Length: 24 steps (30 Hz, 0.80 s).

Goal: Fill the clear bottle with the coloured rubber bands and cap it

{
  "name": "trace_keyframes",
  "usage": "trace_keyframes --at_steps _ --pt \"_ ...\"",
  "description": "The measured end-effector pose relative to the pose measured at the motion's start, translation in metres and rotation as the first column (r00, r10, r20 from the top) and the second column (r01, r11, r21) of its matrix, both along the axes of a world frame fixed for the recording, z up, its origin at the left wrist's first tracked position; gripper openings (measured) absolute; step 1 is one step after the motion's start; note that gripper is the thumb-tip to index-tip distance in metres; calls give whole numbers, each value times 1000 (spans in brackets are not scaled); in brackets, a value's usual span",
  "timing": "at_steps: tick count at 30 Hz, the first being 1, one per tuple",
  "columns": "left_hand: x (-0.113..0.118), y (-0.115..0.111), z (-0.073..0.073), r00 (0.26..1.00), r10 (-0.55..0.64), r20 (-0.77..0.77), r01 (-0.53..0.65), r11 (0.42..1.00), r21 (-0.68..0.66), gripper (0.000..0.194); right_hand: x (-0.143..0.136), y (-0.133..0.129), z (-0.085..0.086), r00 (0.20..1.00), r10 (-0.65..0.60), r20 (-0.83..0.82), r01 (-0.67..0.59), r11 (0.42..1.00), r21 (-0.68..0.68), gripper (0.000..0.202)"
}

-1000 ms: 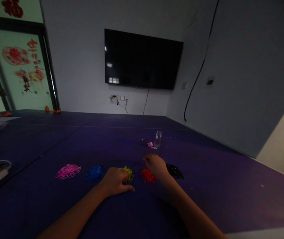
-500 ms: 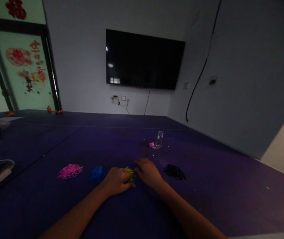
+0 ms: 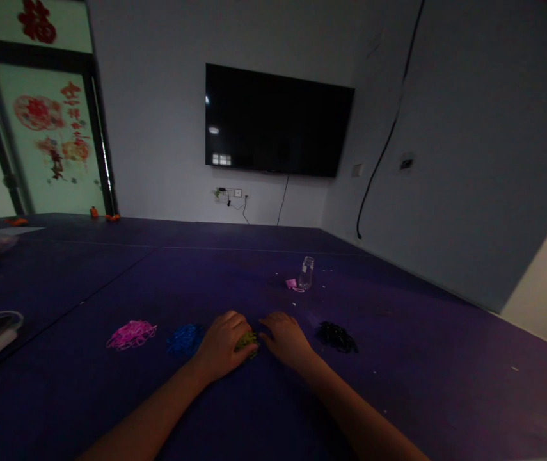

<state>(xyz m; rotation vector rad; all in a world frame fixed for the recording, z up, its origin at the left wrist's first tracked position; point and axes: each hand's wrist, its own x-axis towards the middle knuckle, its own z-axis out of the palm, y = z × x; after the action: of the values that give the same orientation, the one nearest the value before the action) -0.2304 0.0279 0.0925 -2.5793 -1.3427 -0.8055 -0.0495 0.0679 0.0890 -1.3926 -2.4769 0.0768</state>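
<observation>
I am resting both arms low over a purple surface (image 3: 235, 416), with 4 heaps of thin strands showing around my 2 hands. My left hand (image 3: 222, 346) is lying palm down against the yellow heap (image 3: 249, 346), its fingers curving over the far side and its thumb parting from them on the near side, so the strands are showing between. I am touching the heap, but I cannot tell whether my fingers are gripping any of it. My right hand (image 3: 286, 339) is facing it from the other side, just beside it, fingers gently bent and thumb standing a little apart. That palm is hiding what is under it, so I cannot tell if it is holding anything. The blue heap (image 3: 183, 338) is sitting right beside my left wrist, and the pink heap (image 3: 132, 334) is lying farther left. The black heap (image 3: 336, 337) is lying to the right of my right hand. Beyond my hands, a clear bottle (image 3: 306, 274) is standing next to a small pink item (image 3: 291, 283).
</observation>
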Motion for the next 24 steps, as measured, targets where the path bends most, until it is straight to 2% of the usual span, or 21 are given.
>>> trace_keyframes --at_steps 3,7,10,12,18,24 --pt "0 1 -3 1000 -12 25 11 1000 8 25 0 0 1 1000 3 11 -3 1000 1 34" --pt "-2 3 -9 999 19 37 -20 999 44 47 -3 -4 6 999 15 -34 -11 994 107 43" --pt "-3 4 -10 999 13 47 -17 996 85 65 -7 -9 11 992 91 -89 -71 976 208 43" --pt "-4 4 -10 999 -19 50 13 994 113 70 -10 -13 13 982 158 -106 -127 960 248 42" --pt "-6 1 -9 991 -128 30 122 980 156 66 -21 -25 9 953 298 -46 -273 917 290 39" --pt "-8 6 -18 974 -202 98 189 973 132 55 -27 -32 6 893 447 42 -439 849 294 28"
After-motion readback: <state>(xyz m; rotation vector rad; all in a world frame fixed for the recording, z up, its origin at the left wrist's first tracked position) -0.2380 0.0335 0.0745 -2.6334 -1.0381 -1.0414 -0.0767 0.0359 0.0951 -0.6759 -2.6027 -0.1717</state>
